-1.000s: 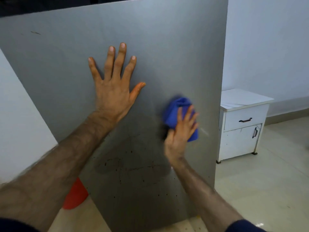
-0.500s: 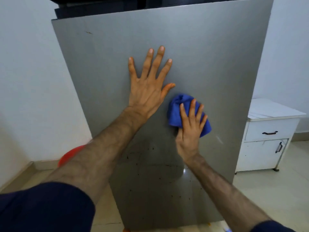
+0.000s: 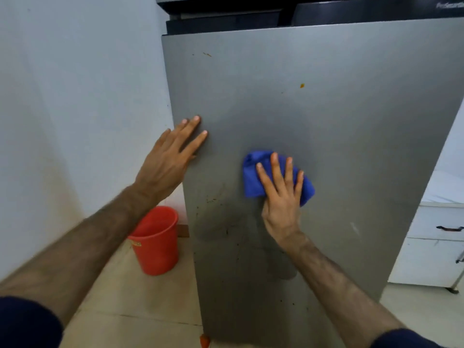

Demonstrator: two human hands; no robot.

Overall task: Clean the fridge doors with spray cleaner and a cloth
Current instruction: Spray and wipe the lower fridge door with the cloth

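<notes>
A tall grey fridge door (image 3: 339,126) fills the middle and right of the view, with small orange specks near its top and dark spots lower down. My right hand (image 3: 282,197) presses a bunched blue cloth (image 3: 253,177) flat against the door at mid height, fingers spread over it. My left hand (image 3: 168,159) rests at the door's left edge, fingers apart and fingertips on the grey surface, holding nothing. No spray cleaner is in view.
A red plastic bucket (image 3: 157,241) stands on the tiled floor to the left of the fridge, by the white wall (image 3: 75,96). A white cabinet (image 3: 437,244) with dark handles stands to the right of the fridge.
My left hand has slid from the middle of the door to its left edge. The blue cloth under my right hand has shifted across the door. My view has swung left, showing the bucket.
</notes>
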